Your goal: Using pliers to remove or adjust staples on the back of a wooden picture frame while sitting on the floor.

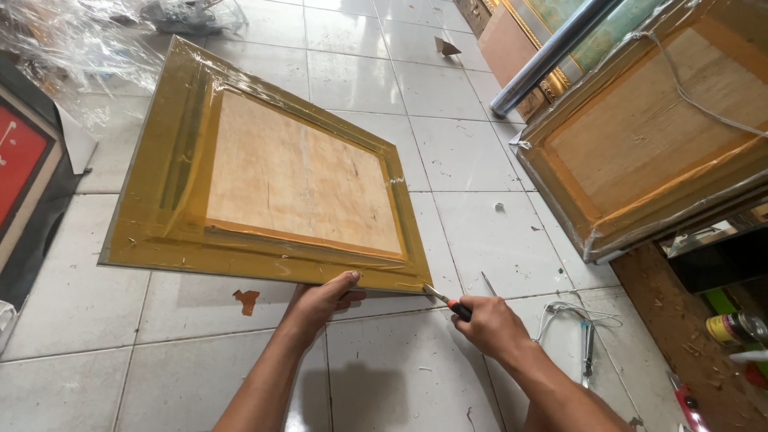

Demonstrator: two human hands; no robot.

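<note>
A large gold picture frame [172, 168] wrapped in clear plastic lies face down on the white tiled floor, its plywood back [296, 180] showing. My left hand [324, 300] grips the frame's near edge, thumb on top. My right hand [492, 324] holds a small cutter knife with an orange and black handle [456, 308]. The blade tip [430, 291] touches the frame's near right corner.
A second plastic-wrapped gold frame [640, 152] leans at the right with a metal pipe [552, 52] behind it. A red and black framed picture [20, 160] and crumpled plastic sheet [72, 48] lie at the left. Wire, a tool [588, 340] and tape rolls [736, 326] sit at the right.
</note>
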